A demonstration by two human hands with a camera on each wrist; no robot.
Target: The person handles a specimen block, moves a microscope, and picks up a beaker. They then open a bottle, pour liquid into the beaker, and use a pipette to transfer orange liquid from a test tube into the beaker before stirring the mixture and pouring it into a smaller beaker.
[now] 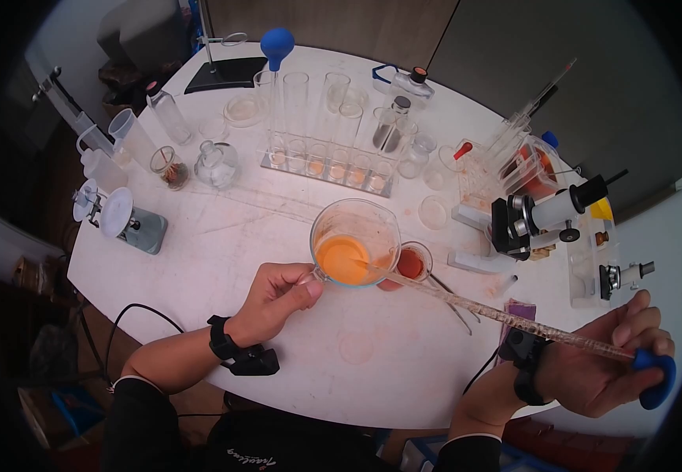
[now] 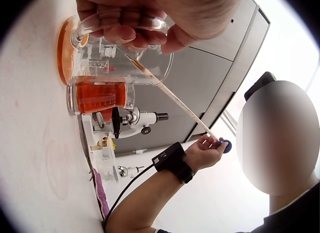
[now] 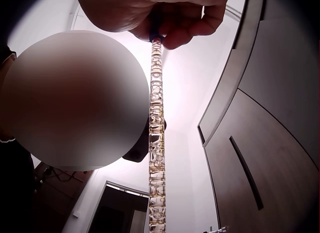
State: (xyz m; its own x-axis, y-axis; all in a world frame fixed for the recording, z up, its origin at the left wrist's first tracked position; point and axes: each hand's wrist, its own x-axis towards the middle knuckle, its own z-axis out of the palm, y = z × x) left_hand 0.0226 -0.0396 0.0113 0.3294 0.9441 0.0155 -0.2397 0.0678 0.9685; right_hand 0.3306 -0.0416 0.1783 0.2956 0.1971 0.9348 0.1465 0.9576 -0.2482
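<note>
My left hand (image 1: 282, 295) grips the handle of a clear glass measuring jug (image 1: 384, 216), which stands low over the white table with cloudy orange liquid (image 1: 342, 258) in its bottom. My right hand (image 1: 604, 362) holds a long glass pipette (image 1: 506, 316) by its blue rubber bulb (image 1: 653, 379). The pipette slants down to the left, its tip inside the jug. Bubbles and pale liquid segments fill the pipette's tube (image 3: 157, 133) in the right wrist view. Right beside the jug stands a glass beaker of red-orange liquid (image 2: 100, 95), partly hidden by the jug in the head view.
Behind the jug, a rack (image 1: 325, 175) holds several tall tubes, one with a blue bulb (image 1: 277, 47). A microscope (image 1: 545, 216) stands to the right, near metal tweezers (image 1: 453, 305). At left are a small balance (image 1: 140, 228), a round flask (image 1: 217, 167) and a jar (image 1: 169, 169).
</note>
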